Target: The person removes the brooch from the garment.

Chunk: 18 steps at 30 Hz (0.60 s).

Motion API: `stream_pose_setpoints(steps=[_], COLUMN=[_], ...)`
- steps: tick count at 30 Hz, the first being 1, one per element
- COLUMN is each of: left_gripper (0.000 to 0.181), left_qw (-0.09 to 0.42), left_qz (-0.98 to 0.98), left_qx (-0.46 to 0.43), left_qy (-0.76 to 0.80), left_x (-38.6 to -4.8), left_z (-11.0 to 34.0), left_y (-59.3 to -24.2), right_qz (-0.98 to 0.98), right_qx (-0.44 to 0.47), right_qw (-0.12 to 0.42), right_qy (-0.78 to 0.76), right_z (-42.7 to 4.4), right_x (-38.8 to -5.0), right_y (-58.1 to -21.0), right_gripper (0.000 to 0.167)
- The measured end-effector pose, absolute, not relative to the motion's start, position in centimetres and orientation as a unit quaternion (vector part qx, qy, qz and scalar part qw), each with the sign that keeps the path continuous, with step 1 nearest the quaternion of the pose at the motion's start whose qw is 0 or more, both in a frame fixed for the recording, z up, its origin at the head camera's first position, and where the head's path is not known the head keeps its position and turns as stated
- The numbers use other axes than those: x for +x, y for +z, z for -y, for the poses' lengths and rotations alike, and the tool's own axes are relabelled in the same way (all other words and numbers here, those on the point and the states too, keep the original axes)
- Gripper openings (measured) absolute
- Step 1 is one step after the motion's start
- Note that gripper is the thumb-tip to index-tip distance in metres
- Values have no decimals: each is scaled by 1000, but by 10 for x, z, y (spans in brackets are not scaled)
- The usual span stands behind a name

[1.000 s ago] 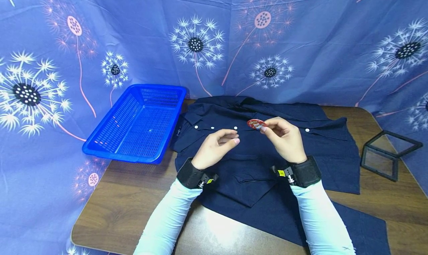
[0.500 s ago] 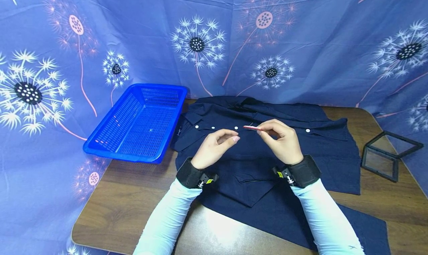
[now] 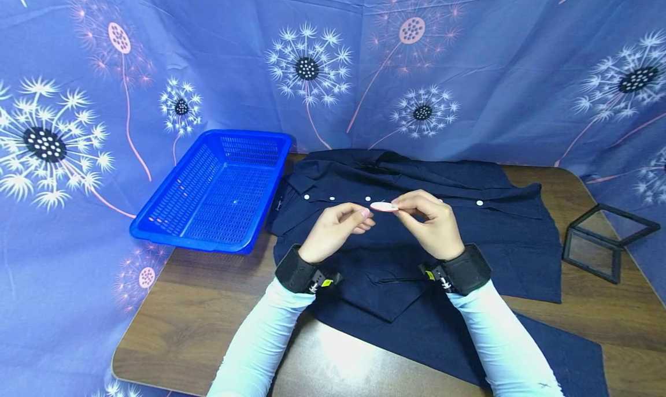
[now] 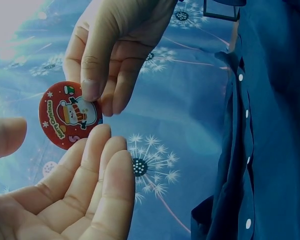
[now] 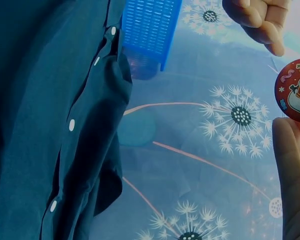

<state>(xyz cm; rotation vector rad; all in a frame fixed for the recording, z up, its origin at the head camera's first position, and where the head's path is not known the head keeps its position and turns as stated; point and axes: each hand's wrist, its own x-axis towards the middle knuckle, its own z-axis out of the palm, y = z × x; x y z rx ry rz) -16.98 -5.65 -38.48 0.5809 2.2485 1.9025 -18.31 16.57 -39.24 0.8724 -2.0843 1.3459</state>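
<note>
A round red pin badge (image 4: 65, 115) with a snowman and "Merry Christmas" lettering is pinched between thumb and fingers of my right hand (image 3: 434, 226). In the head view its pale back (image 3: 384, 207) faces up, with a thin pin sticking up from it. Just to the left, my left hand (image 3: 333, 230) has relaxed fingers near the badge's edge and its thumb apart from the badge. Whether the left fingertips touch the badge is hard to tell. Beneath both hands a dark navy shirt (image 3: 499, 235) with white buttons lies spread on the table.
A blue perforated plastic basket (image 3: 250, 235) stands at the left of the wooden table (image 3: 192, 304). Toward the right edge lies an opened black-framed case (image 3: 616, 244) with see-through panels. A blue curtain (image 3: 229, 50) printed with dandelions hangs behind the table.
My right hand has turned the badge from its red printed face to its pale back and brought it left, closer to the left hand. The left hand has barely moved.
</note>
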Motion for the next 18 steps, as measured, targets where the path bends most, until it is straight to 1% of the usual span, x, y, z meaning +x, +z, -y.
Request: stream_pose_setpoints(steps=[7,13,18], left_gripper=[33,32,32], left_qw=[72,70,74], left_qz=[-740,-735,-733], left_qx=[189,185,178], left_qy=[641,648,653], left_x=[-171,-172,-173], left_z=[55,54,53], left_y=[-387,-389,-390], right_qz=[762,756,750], right_qx=[335,355,364], right_qw=[264,287,294], right_qy=[488,469,467], right_z=[-162,-160,-157], right_x=[-181,-180,-179], right_y=[-395,-398,-398], right_gripper=[23,25,27])
